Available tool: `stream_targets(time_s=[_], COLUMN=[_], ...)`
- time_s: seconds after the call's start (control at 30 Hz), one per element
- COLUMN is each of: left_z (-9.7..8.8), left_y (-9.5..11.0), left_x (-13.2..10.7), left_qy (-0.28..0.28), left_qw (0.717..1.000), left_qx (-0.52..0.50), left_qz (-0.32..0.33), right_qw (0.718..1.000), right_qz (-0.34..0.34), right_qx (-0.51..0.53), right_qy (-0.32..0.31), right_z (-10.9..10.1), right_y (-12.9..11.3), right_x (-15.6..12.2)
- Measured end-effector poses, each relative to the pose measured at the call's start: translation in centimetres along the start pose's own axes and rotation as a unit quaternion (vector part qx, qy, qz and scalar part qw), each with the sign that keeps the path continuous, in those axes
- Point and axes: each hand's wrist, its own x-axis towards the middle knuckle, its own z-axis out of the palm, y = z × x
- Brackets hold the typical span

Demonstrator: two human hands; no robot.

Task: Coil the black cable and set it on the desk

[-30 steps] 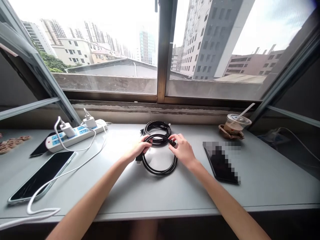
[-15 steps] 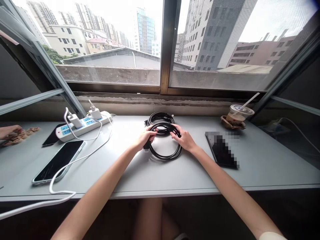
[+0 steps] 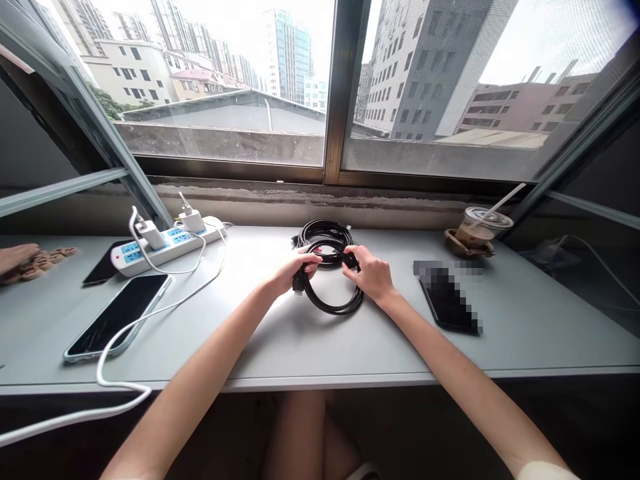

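Both hands met over a coiled black cable lying mid-bench, near the window sill. The left hand had its grip pinched on the coil's left side — apparently at a connector end, though that was too small to tell. The right hand pinched the coil's top right. A second black coil lay just behind. The bench also carried a phone well to the left.

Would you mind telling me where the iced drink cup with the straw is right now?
The clear plastic iced drink cup stands at the far right of the grey table, by the window sill, just behind the dark phone.
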Motion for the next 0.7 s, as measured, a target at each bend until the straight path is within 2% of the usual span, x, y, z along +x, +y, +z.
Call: stream_targets(time_s=[0.23,0.33,0.53,0.63,0.7], left_z=[0.0,-0.6,-1.8,-2.2,-2.5], left_y=[0.3,0.4,-0.3,-0.3,0.0], left_x=[0.0,0.3,1.1,1.0,0.8], left_qy=[0.049,0.075,0.144,0.18,0.183], left_qw=[0.998,0.992,0.953,0.926,0.91], left_qx=[0.027,0.09,0.251,0.32,0.364], left_qz=[0.016,0.035,0.092,0.09,0.083], right_qw=[1.0,0.999,0.998,0.997,0.996], right_qz=[0.011,0.019,0.012,0.012,0.02], right_qx=[0.015,0.021,0.033,0.057,0.078], right_qy=[-0.008,-0.018,-0.044,-0.045,-0.046], right_z=[0.0,-0.3,-0.3,-0.3,-0.2], right_y=[-0.5,-0.6,-1.1,-0.9,-0.5], right_x=[-0.2,0.0,0.1,0.0,0.0])
